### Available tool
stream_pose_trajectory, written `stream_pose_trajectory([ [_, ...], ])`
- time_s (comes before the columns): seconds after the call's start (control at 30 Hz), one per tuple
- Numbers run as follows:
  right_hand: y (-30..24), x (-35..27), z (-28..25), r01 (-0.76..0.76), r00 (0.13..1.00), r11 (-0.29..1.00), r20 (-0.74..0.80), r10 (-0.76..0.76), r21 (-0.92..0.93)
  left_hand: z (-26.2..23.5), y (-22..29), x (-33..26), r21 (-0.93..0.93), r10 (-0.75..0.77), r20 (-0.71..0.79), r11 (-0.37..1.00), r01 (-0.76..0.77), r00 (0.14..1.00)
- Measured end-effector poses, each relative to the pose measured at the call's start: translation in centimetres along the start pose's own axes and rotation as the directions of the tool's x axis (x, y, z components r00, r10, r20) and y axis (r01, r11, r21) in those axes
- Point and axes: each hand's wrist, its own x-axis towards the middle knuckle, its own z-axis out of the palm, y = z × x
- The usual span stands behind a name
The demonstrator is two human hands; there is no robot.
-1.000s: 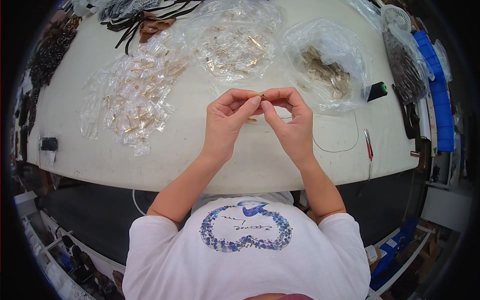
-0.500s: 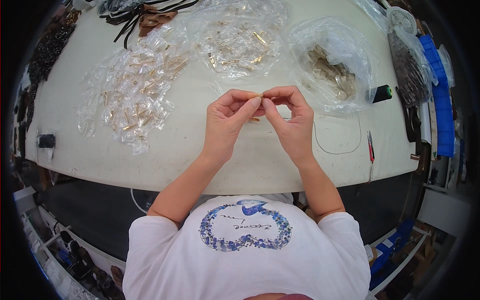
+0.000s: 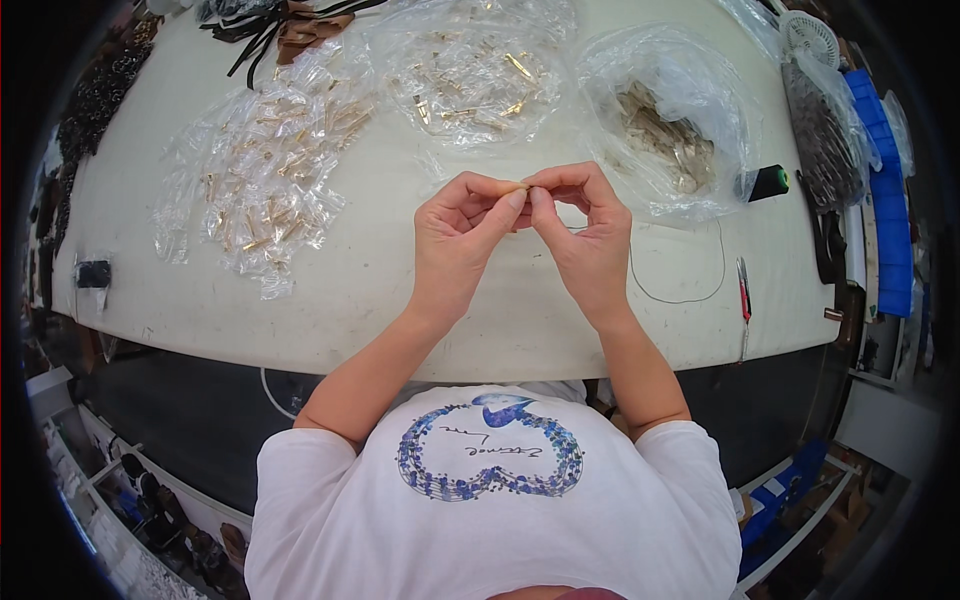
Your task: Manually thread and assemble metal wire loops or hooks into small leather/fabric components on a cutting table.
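Over the middle of the table [image 3: 390,330], my left hand [image 3: 455,235] and my right hand [image 3: 585,225] meet fingertip to fingertip. Both are closed in a pinch, thumbs against forefingers. What lies between the tips is too small and too covered to make out. A thin dark thread [image 3: 697,299] loops over the table and passes behind my right hand. Beyond my hands lie an open clear bag [image 3: 470,85] of small gold metal pieces and, to the left, a heap of gold pieces in small clear wrappers [image 3: 275,170].
At the right are a clear bag of brownish pieces [image 3: 665,135], a dark spool of thread [image 3: 768,183] and small red-handled snips [image 3: 744,290]. Black and brown strips [image 3: 300,30] lie at the far left, a small black block [image 3: 94,273] near the left edge. Blue bins [image 3: 885,200] stand beyond the right edge.
My hands stay pinched together and have shifted only slightly. A small gold piece that showed beneath my fingers is now out of sight.
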Motion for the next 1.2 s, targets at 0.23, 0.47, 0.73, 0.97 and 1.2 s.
stream_pose_trajectory([
  [0.23,0.1,-0.5,-1.0,0.061,0.998,0.987,0.005,-0.061,-0.149,0.6,-0.1,-0.7,0.051,-0.032,0.006,0.998,0.032,0.999],
  [0.47,0.2,-1.4,-2.8,0.072,0.997,0.976,-0.006,-0.075,-0.208,1.8,-0.2,-1.1,0.020,-0.146,0.033,0.989,0.146,0.989],
  [0.73,-0.3,-3.1,-4.8,0.063,0.996,0.993,-0.055,-0.068,-0.096,3.6,-0.7,-1.7,-0.028,-0.253,0.087,0.966,0.256,0.964],
  [0.97,0.3,-4.4,-5.2,0.108,0.989,0.981,-0.081,-0.121,-0.159,3.9,-1.4,-2.3,-0.002,-0.225,0.109,0.974,0.227,0.968],
  [1.2,0.3,-4.4,-3.6,0.081,0.994,0.996,-0.067,-0.082,-0.023,3.1,-1.1,-3.2,0.006,-0.170,0.060,0.985,0.170,0.984],
])
